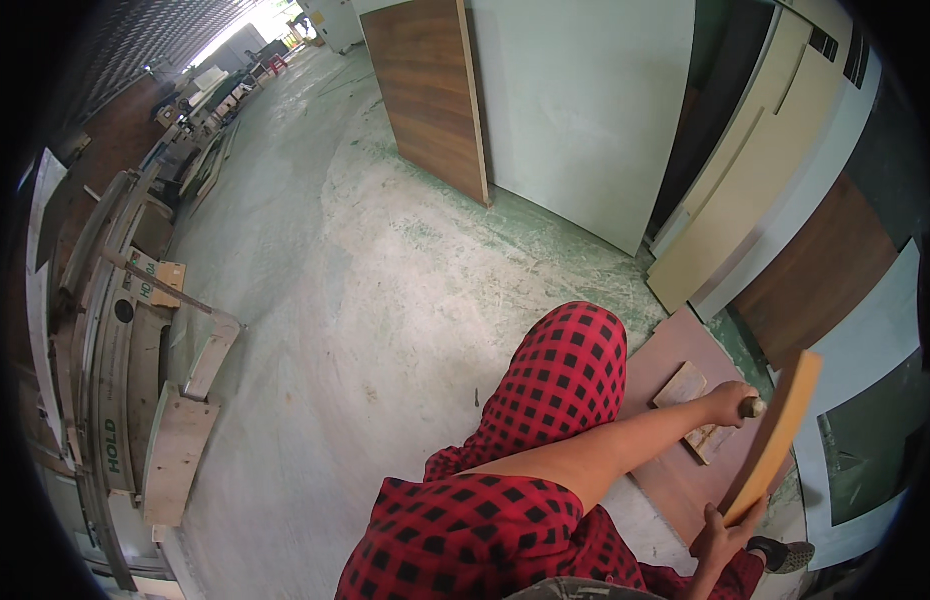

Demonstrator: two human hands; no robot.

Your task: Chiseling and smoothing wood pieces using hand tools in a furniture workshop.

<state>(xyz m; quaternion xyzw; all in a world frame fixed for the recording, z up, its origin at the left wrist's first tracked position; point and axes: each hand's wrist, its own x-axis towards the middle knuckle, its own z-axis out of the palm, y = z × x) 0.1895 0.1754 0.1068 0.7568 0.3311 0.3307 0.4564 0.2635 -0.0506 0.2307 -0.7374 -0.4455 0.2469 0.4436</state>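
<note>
Keeping firm grips seems wise: the left hand (731, 404) curls closed around a round-ended handle (753, 407) over the block (682, 384) on the board (685, 490); the right hand (723, 538) grasps, fingers bent, the near end of the yellow strip (777, 430) farther right.

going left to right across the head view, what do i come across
Stacked wooden boards → brown wood-grain panel → pale grey panel → left hand → round-ended handle it grips → yellowish wooden strip
</note>
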